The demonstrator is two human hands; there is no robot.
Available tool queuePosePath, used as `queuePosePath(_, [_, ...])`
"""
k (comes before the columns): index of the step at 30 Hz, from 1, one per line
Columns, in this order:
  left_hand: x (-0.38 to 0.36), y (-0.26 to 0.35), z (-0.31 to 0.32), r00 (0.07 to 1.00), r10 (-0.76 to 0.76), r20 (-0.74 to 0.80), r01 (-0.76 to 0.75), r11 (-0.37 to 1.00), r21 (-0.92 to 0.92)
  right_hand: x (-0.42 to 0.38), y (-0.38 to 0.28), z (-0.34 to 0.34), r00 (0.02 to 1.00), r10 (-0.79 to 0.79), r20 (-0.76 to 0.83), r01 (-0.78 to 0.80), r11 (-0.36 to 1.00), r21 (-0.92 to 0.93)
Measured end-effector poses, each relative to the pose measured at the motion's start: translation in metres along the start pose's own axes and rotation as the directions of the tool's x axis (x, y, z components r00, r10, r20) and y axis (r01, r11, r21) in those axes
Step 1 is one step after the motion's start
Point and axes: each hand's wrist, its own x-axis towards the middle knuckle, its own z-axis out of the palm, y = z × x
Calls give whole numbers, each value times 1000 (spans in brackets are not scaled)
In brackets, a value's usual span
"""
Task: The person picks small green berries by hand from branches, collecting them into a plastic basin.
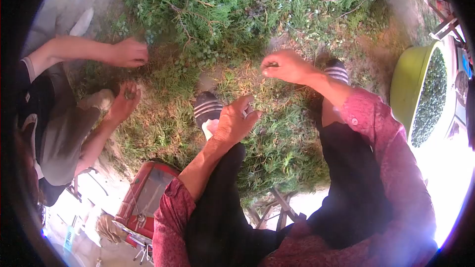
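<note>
My left hand [234,121] hangs over the cut greenery in front of my left knee. Its fingers are curled toward the thumb; whatever lies between them is too small to make out. To its right and farther forward, my right hand [288,67] is closed, with a small dark-green bit showing inside the curled fingers. Below both hands spread flattened evergreen sprigs [277,138], partly browned. A big heap of scaly green branches [213,10] with pale bluish-green cones lies just beyond them.
A yellow-green tub [409,81] at the right holds many small green pieces [431,101]. On the left, another person's two hands [129,53] work near the greenery, one holding small greenish bits. A red-framed object [143,193] stands lower left. My striped slippers [208,107] rest on the sprigs.
</note>
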Motion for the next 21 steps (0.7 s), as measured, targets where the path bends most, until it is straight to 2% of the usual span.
queuePosePath(1, [1, 0, -1, 1000, 6, 18, -7, 1000, 11, 5, 0, 5, 967, -223, -119, 186, 946, -265])
queuePosePath(2, [2, 2, -2, 1000, 10, 19, -10, 1000, 16, 12, -1, 10, 966, -226, -124, 187, 946, -265])
queuePosePath(5, [-2, 7, -4, 1000, 29, 0, -29, 996, 90, 23, -3, 26, 950, -286, -127, 158, 787, -596])
queuePosePath(9, [-1, -1, -5, 1000, -24, 10, 24, 999, 48, 19, -10, 19, 976, -175, -126, 65, 794, -604])
queuePosePath(10, [0, -3, -6, 1000, -31, 3, 30, 999, 32, 15, -20, 9, 998, 51, -28, -57, 962, -267])
queuePosePath(11, [1, -4, -8, 1000, -30, 3, 30, 999, 29, 10, -23, 1, 963, 225, 145, -239, 967, 85])
queuePosePath(12, [-1, -2, -11, 997, -72, -16, 71, 996, -45, 2, -6, -9, 901, 223, 373, -364, 856, 367])
queuePosePath(13, [-2, -4, -15, 993, -117, -32, 113, 987, -118, -7, -4, -14, 897, 227, 379, -371, 853, 367])
queuePosePath(14, [0, -22, -13, 992, -75, -98, 68, 995, -74, -16, -5, -19, 869, 220, 444, -453, 715, 533])
queuePosePath(15, [0, -18, -16, 992, -81, -95, 73, 994, -77, -21, -8, -21, 841, 198, 503, -523, 534, 665])
queuePosePath(17, [1, -5, -24, 982, -157, -107, 152, 987, -57, -19, -12, -17, 838, 203, 506, -527, 540, 656])
queuePosePath(19, [1, -12, -22, 984, -138, -116, 131, 989, -67, -7, -16, -3, 877, 232, 421, -452, 695, 559])
queuePosePath(20, [2, -14, -22, 982, -133, -132, 127, 990, -56, -1, -18, 4, 900, 217, 377, -382, 808, 448])
queuePosePath(21, [2, -15, -23, 980, -128, -149, 122, 991, -45, 4, -14, 14, 902, 213, 375, -379, 808, 451])
